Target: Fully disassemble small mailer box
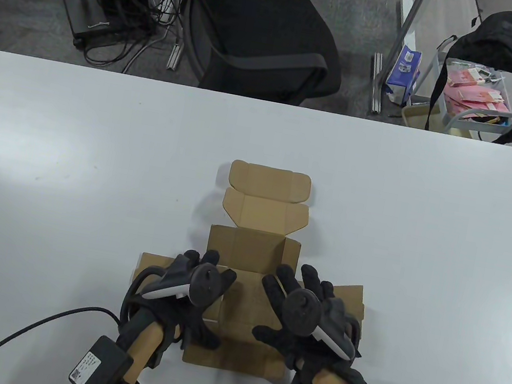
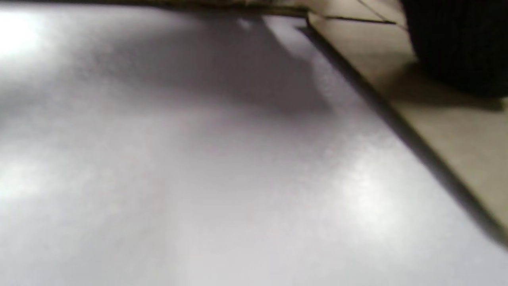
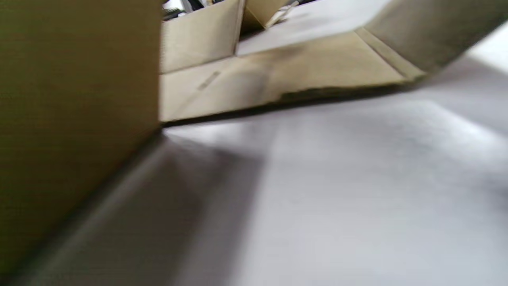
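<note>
Cardboard box [image 1: 247,270] is lying on the white desk [image 1: 43,164], mostly unfolded, directly under and just beyond both hands. Its lid and tuck flap are stretching away past the fingertips, and a back wall is standing up between lid and base.

To the left, the left hand [image 1: 191,289] is resting palm down on the left side panel, fingers spread and gripping nothing. That panel seems nearly flat beneath it; the left wrist view is showing cardboard lying close against the desk.

In the middle, between the two hands, the base panel is lying bare, with the front panel reaching back toward the wrists.

To the right, the right hand [image 1: 304,309] is also lying open and spread, pressing on the right side panel, whose outer edge is poking out beyond it. The right wrist view is showing a wall standing upright close to the camera and a flap lifting slightly off the desk, so this side is probably not fully flat.

Judging from this, the step in hand is pressing the side panels down. Doing it well likely means pushing outward from the base creases with flat palms, keeping both sides even, then folding down the standing back wall without tearing the small corner tabs.
</note>
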Tool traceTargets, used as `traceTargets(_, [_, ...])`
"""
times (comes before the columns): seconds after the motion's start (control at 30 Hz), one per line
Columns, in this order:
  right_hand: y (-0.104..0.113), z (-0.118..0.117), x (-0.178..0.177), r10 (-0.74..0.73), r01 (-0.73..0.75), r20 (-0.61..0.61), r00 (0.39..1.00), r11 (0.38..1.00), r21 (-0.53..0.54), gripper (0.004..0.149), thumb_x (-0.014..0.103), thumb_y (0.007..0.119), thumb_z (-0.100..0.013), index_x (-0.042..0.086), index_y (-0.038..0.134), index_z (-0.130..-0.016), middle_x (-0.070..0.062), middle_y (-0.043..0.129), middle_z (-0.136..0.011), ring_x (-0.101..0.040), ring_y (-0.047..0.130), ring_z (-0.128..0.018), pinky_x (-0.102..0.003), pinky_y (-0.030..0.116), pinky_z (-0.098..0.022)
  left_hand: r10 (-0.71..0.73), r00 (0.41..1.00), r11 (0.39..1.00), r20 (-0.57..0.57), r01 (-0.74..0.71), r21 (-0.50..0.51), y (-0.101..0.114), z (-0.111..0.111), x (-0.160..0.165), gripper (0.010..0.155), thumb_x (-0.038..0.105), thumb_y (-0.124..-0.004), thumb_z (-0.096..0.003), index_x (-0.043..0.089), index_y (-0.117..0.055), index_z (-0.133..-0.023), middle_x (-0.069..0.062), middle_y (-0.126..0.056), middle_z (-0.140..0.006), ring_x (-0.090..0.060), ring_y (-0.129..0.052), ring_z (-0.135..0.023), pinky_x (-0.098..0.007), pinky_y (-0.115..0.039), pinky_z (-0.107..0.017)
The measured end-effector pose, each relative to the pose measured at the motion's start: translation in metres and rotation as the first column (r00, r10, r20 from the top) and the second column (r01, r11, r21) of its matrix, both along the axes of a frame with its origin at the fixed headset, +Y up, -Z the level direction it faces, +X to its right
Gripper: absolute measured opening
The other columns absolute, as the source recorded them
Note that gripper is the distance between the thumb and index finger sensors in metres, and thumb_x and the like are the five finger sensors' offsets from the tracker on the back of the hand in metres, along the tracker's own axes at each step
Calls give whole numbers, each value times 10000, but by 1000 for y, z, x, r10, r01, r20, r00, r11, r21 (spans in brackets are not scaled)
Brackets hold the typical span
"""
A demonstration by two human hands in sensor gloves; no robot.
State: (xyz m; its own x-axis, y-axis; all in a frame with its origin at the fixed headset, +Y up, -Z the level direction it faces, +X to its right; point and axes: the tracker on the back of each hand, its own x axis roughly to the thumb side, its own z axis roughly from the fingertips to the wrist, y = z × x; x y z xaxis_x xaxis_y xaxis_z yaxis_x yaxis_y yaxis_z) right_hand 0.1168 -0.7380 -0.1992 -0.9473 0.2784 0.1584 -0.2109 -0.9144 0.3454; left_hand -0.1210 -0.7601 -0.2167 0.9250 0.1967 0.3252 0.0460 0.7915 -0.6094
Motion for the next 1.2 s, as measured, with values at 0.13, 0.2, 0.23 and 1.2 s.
traceTargets(0.13, [-9,-9,9,15,-14,37,999,999,-37,911,661,779,-212,508,291,-965,248,123,-1131,-222,-16,-1102,-564,76,-807,-17,1000,1000,2,17,-7,1,-2,2,1183,731,-881,-226,451,-71,-1042,-35,91,-1121,-440,12,-1050,-596,-165,-767])
traceTargets(0.2, [-15,-13,12,39,-35,52,998,997,-65,924,663,782,-204,506,283,-965,250,122,-1129,-223,-13,-1103,-559,73,-808,-17,1000,1000,-1,17,-11,1,-3,1,1181,732,-880,-225,448,-84,-1049,-37,73,-1131,-433,13,-1048,-592,-154,-767])
traceTargets(0.23, [-17,-14,13,47,-43,57,997,996,-72,928,664,783,-199,504,285,-965,251,125,-1129,-223,-10,-1103,-561,75,-808,-15,1000,1000,-3,15,-10,1,-3,1,1179,731,-881,-224,446,-91,-1051,-35,69,-1134,-429,10,-1048,-589,-158,-767])
traceTargets(1.2, [-32,-19,20,91,-72,88,992,978,-198,934,674,744,-206,525,192,-944,268,12,-1082,-175,-48,-1074,-458,11,-792,-21,1000,999,-22,22,38,0,1,-8,1084,743,-769,-247,443,-110,-1054,15,35,-1139,-398,6,-1061,-589,-141,-774])
